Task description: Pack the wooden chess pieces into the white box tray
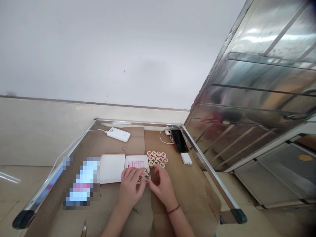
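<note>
A small white box [137,159] with pink print lies on the cardboard. Black-marked Chinese chess pieces [146,171] sit in its near right corner. My left hand [131,183] reaches over the box, its bent fingers and thumb around these pieces. At the box's right edge, my right hand [161,184] has its thumb against a piece in the corner and its fingers apart from the thumb. Just beyond its fingertips, several round chess pieces [155,158], red-marked and black-marked, lie in rows. A white lid [113,168] lies inside-up against the box's left side.
Brown cardboard [187,197] covers the metal-framed table [209,164]. A white power bank [118,134] with a cable lies at the back left. On the right are a black phone [180,140] and a white charger [186,158]. A pixelated bright screen [82,182] is at left.
</note>
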Available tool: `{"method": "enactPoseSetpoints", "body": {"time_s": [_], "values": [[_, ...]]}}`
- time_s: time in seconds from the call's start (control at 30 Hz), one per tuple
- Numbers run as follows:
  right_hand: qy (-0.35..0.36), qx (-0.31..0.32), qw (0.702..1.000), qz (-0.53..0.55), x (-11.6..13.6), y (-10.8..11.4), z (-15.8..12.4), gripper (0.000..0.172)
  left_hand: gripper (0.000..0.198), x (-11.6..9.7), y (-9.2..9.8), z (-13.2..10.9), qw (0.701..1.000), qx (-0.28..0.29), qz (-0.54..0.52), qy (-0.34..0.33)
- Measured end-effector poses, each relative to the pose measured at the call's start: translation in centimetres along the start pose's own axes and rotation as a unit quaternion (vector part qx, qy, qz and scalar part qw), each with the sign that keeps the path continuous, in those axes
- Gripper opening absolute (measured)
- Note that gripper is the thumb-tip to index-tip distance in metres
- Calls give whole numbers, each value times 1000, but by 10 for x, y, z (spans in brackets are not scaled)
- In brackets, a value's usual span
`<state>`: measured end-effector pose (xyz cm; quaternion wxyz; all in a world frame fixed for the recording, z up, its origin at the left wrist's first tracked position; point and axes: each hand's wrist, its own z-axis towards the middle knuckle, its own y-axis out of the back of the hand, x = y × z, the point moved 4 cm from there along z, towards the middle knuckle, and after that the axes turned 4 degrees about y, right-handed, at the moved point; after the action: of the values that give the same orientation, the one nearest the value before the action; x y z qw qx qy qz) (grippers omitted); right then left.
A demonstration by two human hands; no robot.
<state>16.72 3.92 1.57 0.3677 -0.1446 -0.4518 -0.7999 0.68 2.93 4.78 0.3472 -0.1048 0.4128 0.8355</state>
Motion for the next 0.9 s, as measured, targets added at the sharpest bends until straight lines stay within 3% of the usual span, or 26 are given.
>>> {"method": "enactPoseSetpoints", "body": {"time_s": [0.07, 0.13, 0.3, 0.57, 0.7, 0.9], "values": [[11, 65, 998, -16, 7, -7, 1, 57, 27, 1, -7, 9, 999, 24, 37, 22], [17, 93, 995, -41, 9, -11, 3, 64, 25, 3, -16, 17, 993, 58, 88, 50], [24, 103, 992, -62, 7, -14, 4, 61, 23, 7, -35, 26, 971, 137, 179, 79], [9, 144, 989, -41, 7, -15, 4, 62, 16, 0, -38, 22, 972, 150, 153, 97], [1, 122, 992, 1, 8, -11, 5, 56, 10, -4, -33, 27, 979, 137, 120, 90], [10, 21, 995, 98, 12, 5, 7, 28, 17, -9, -23, 24, 987, 126, -17, 103]]}}
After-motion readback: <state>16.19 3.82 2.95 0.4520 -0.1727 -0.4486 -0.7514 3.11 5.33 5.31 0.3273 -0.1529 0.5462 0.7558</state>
